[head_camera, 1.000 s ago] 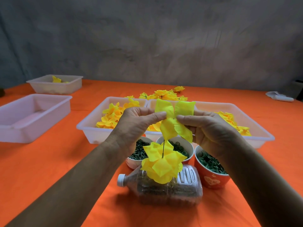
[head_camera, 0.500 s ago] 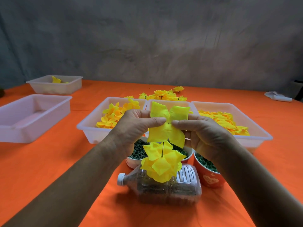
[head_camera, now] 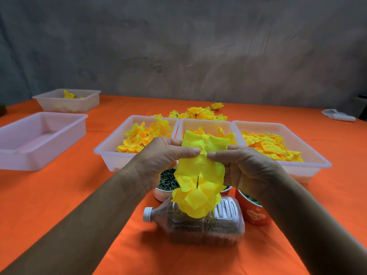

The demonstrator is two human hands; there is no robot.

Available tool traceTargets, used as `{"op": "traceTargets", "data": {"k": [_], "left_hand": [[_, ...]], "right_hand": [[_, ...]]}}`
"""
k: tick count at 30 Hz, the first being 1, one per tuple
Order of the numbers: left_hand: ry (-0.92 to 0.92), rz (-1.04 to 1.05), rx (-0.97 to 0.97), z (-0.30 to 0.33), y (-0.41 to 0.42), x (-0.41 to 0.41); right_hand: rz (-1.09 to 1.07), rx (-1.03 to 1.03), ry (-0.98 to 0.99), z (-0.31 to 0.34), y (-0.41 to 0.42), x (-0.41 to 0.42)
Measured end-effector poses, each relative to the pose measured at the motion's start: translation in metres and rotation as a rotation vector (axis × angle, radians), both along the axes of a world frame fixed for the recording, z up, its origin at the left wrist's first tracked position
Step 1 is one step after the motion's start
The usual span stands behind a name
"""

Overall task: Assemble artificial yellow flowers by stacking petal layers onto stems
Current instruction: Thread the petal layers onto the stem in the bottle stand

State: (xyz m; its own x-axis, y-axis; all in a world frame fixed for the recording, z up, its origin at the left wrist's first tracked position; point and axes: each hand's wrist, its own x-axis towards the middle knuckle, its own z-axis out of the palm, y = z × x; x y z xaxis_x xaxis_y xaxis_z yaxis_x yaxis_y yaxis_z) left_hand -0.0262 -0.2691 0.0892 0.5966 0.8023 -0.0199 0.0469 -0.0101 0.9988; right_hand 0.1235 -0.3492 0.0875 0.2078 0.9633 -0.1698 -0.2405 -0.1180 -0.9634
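Note:
Both hands hold one flat yellow petal layer (head_camera: 200, 155) upright above the table's middle. My left hand (head_camera: 164, 157) pinches its left side and my right hand (head_camera: 242, 165) pinches its right side, thumbs almost meeting at its centre. Just below it, a thin green stem (head_camera: 197, 181) pokes up out of a stack of yellow petal layers (head_camera: 196, 201). That stack sits on a clear plastic bottle (head_camera: 200, 225) lying on its side. The stem tip lies over the lower petals of the held layer.
Three white trays (head_camera: 111, 155) of yellow petals stand side by side behind my hands. Finished flowers (head_camera: 198, 113) lie beyond them. Cups (head_camera: 252, 213) of green pieces stand behind the bottle. Two more white trays (head_camera: 39, 135) are at the left on the orange cloth.
The held petal layer has come down toward the stem, from well above the stack to overlapping the stem tip. Both hands moved down with it and spread it flatter.

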Motion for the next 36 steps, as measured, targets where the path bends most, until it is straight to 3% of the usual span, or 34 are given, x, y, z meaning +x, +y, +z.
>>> {"op": "traceTargets", "data": {"k": [36], "left_hand": [[0.138, 0.015, -0.063, -0.012, 0.013, 0.001]], "right_hand": [[-0.058, -0.062, -0.206, -0.002, 0.000, -0.005]]}}
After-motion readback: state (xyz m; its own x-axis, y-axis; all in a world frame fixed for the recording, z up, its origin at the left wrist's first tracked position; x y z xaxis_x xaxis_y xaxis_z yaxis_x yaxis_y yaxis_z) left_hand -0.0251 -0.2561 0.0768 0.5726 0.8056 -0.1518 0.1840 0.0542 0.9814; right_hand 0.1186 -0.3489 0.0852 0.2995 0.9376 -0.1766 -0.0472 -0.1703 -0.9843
